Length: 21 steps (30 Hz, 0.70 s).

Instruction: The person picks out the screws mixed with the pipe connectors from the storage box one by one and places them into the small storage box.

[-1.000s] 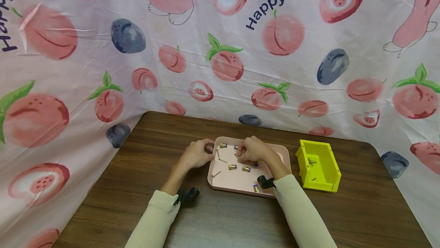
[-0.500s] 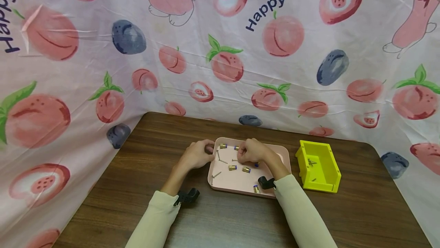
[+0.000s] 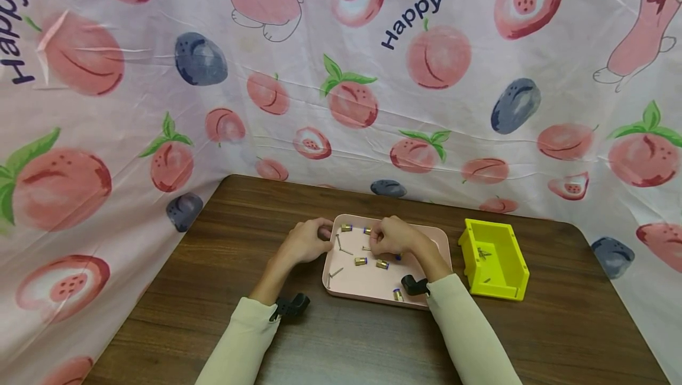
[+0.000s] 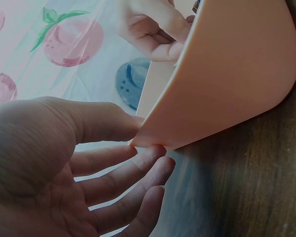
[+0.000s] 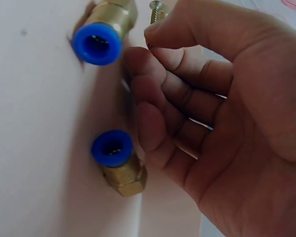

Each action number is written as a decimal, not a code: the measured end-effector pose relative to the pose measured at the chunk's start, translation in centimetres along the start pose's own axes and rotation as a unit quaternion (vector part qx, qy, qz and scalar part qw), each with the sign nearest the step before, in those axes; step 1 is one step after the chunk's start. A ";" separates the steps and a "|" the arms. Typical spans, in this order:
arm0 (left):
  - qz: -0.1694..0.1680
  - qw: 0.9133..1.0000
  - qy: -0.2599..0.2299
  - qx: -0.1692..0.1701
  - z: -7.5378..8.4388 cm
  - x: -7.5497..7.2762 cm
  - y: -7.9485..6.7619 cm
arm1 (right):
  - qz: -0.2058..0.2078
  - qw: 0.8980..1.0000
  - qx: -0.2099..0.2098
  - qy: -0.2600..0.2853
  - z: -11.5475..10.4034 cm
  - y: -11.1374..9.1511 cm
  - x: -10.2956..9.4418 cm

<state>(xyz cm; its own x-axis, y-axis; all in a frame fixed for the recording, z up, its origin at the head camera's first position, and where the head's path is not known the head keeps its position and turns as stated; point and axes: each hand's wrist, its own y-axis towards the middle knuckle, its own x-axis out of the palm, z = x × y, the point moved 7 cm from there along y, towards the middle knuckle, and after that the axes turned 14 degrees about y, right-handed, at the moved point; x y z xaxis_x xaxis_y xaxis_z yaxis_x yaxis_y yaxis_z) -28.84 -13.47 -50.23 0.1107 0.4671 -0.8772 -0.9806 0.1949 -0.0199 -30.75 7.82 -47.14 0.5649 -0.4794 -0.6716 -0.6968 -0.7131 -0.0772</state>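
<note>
My left hand [image 3: 307, 240] holds the left rim of the pink tray [image 3: 359, 284], thumb at the rim and fingertips against the outer wall in the left wrist view. Over the tray's back middle, my right hand [image 3: 396, 237] pinches a screw [image 5: 157, 11] between thumb and index finger; the screw's head points away from the hand. Near its curled fingers in the right wrist view lie two brass fittings with blue collars, an upper fitting [image 5: 97, 43] and a lower fitting [image 5: 112, 150]. Several more fittings [image 3: 360, 261] and loose screws [image 3: 335, 273] are spread across the tray.
A yellow bin [image 3: 521, 266] stands on the wooden table [image 3: 330, 343] to the right of the tray, with several screws [image 3: 482, 253] in it. A fruit-print cloth [image 3: 341, 166] hangs behind the table and along its left side.
The screw at my right fingertips has turned from slanted to nearly level, its head toward the left. My right hand has shifted very slightly; my left hand stays at the tray's rim.
</note>
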 end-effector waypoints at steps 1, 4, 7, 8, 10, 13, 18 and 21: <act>-0.003 1.000 -0.004 0.002 0.7 -0.7 -0.6 | 0.002 1.000 -0.011 0.000 0.4 0.1 0.0; -0.003 1.000 -0.011 0.007 1.8 -1.7 -1.5 | 0.010 0.999 -0.029 0.008 0.6 0.1 -0.4; -0.002 1.000 -0.012 0.008 1.9 -1.7 -1.5 | 0.021 0.999 -0.041 0.022 0.1 -0.3 -0.7; 0.003 1.000 -0.007 0.012 1.5 -1.3 -1.1 | 0.023 0.998 -0.052 0.025 0.3 -0.3 -0.7; 0.002 1.000 -0.004 0.009 0.7 -0.6 -0.5 | 0.026 0.998 -0.054 0.033 -0.6 -0.8 -0.9; 0.005 1.000 0.001 0.005 -1.3 1.3 1.1 | 0.038 0.998 -0.055 0.020 -1.0 -1.4 -1.1; 0.004 1.000 -0.005 -0.004 -3.1 3.1 2.7 | 0.052 0.998 -0.025 -0.001 -2.0 -2.3 -1.4; 0.003 1.000 -0.004 -0.004 -3.3 3.2 2.8 | 0.064 0.998 -0.022 -0.002 -2.0 -2.8 -1.6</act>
<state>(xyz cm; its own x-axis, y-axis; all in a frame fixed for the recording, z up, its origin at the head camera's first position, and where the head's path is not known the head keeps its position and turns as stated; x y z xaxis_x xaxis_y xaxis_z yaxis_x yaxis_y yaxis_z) -31.77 -14.25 -54.68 0.1052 0.4756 -0.8733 -0.9827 0.1844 -0.0180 -28.86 9.54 -44.37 0.4708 -0.5660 -0.6768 -0.7434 -0.6675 0.0411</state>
